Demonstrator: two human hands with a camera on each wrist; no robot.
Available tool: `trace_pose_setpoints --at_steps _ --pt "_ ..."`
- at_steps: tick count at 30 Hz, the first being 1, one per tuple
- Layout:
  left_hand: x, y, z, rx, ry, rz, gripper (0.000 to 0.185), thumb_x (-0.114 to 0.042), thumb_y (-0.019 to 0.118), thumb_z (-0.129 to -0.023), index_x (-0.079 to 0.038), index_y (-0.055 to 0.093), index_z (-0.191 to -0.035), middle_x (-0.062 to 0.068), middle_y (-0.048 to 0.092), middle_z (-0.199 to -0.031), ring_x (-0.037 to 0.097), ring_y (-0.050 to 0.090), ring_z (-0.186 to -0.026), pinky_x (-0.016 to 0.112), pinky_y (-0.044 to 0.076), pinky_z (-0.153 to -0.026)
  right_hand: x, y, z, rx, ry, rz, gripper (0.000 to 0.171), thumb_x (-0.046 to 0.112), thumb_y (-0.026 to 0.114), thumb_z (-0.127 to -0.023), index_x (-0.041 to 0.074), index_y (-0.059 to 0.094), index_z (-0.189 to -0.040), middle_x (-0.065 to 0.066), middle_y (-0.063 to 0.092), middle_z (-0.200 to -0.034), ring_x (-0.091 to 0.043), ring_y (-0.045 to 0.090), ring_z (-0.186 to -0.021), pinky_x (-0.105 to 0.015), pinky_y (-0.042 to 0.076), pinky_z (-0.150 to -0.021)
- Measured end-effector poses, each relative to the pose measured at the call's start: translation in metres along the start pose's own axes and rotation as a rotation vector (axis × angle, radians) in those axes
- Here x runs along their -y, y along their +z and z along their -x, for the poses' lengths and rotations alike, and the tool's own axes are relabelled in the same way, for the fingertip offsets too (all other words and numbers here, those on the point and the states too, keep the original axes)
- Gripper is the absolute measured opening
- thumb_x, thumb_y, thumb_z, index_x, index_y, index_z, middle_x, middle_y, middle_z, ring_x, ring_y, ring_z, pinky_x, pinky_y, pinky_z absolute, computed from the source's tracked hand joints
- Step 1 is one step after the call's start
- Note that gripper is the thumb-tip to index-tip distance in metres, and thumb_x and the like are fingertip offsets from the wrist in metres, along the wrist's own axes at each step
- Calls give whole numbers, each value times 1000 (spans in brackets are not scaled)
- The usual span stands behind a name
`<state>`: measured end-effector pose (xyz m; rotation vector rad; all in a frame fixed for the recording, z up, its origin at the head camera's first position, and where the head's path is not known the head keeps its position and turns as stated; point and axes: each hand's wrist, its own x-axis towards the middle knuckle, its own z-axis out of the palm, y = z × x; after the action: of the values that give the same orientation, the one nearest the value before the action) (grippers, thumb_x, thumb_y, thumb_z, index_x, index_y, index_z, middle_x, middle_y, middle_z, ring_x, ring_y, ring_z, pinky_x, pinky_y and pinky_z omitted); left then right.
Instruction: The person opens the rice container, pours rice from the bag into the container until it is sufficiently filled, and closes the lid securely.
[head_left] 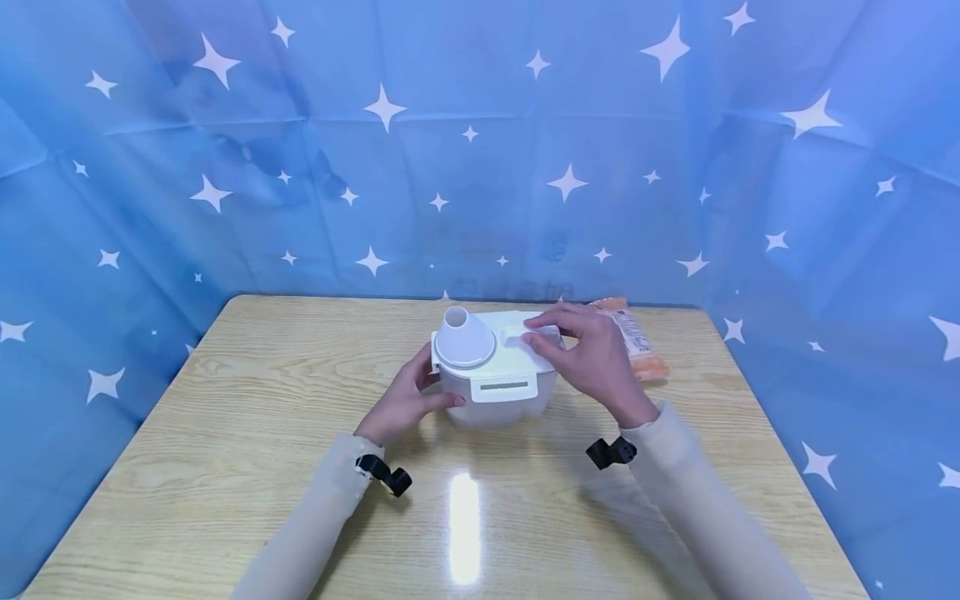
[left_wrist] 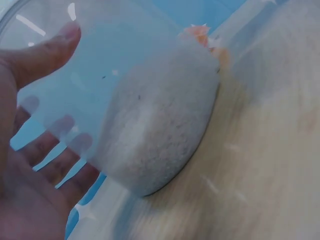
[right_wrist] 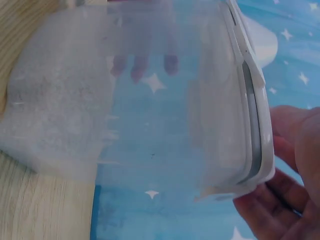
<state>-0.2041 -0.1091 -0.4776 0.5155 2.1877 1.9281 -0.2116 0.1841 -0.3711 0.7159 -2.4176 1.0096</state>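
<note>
A translucent plastic storage container (head_left: 495,408) stands upright on the table, with pale grainy contents (left_wrist: 155,120) at its bottom. Its white lid (head_left: 506,362) carries a cone-shaped spout (head_left: 461,333) on the left and a small raised tab (head_left: 513,335) on the right. My left hand (head_left: 405,404) grips the container's left side, thumb on the near wall and fingers behind; those fingers show through the plastic in the right wrist view. From the right, my right hand (head_left: 588,350) pinches the tab between thumb and index finger, its other fingers curled by the lid's edge.
Behind my right hand lies an orange and clear plastic packet (head_left: 637,342) near the back right of the wooden table (head_left: 262,400). A blue curtain (head_left: 480,167) with white stars hangs along the table's back and sides. Each wrist wears a small black camera.
</note>
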Motion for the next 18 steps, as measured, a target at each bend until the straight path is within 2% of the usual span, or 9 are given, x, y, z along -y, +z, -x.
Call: trace_pose_setpoints --at_steps 1,4,7,10,13,15,18 --pt "1 -2 -2 12 2 5 91 -24 88 -82 -42 36 -154 -8 49 -152 25 46 -146 51 36 -124 2 1 1 -15 -1 14 16 29 82 -89 23 82 -104 6 77 -99 -11 65 -83 -31 60 -74" --pt "3 -7 -7 44 22 14 90 -23 87 -83 -39 37 -155 -5 50 -152 25 46 -145 50 35 -125 6 4 4 -53 -10 50 15 29 81 -90 22 82 -103 6 77 -96 -11 61 -77 -26 46 -59" --pt "4 -10 -9 60 35 17 87 -22 86 -84 -36 38 -156 -3 50 -152 25 47 -144 49 36 -125 9 5 4 -79 -30 76 14 26 81 -90 20 82 -102 4 77 -93 -13 60 -74 -25 34 -53" --pt "5 -10 -11 63 37 17 86 -19 85 -84 -36 39 -155 -4 51 -152 25 47 -144 49 37 -124 9 4 4 -72 -51 100 15 27 81 -89 20 82 -103 3 78 -94 -13 58 -72 -25 33 -52" --pt "6 -9 -12 62 42 10 87 -18 85 -85 -36 39 -155 -3 51 -152 26 47 -144 50 37 -124 9 0 3 -24 -53 112 18 28 80 -90 19 80 -106 2 78 -100 -14 54 -71 -26 34 -55" --pt "8 -9 -12 59 43 7 87 -19 85 -84 -36 38 -156 -3 50 -153 26 46 -145 51 37 -124 10 -3 2 24 -40 104 20 28 79 -91 19 79 -109 1 77 -106 -14 56 -75 -27 39 -59" --pt "9 -8 -11 60 48 9 88 -19 84 -85 -35 37 -157 -2 48 -155 27 44 -147 52 35 -125 14 -7 2 100 -14 79 23 28 78 -92 20 77 -114 0 75 -114 -18 63 -91 -33 48 -71"
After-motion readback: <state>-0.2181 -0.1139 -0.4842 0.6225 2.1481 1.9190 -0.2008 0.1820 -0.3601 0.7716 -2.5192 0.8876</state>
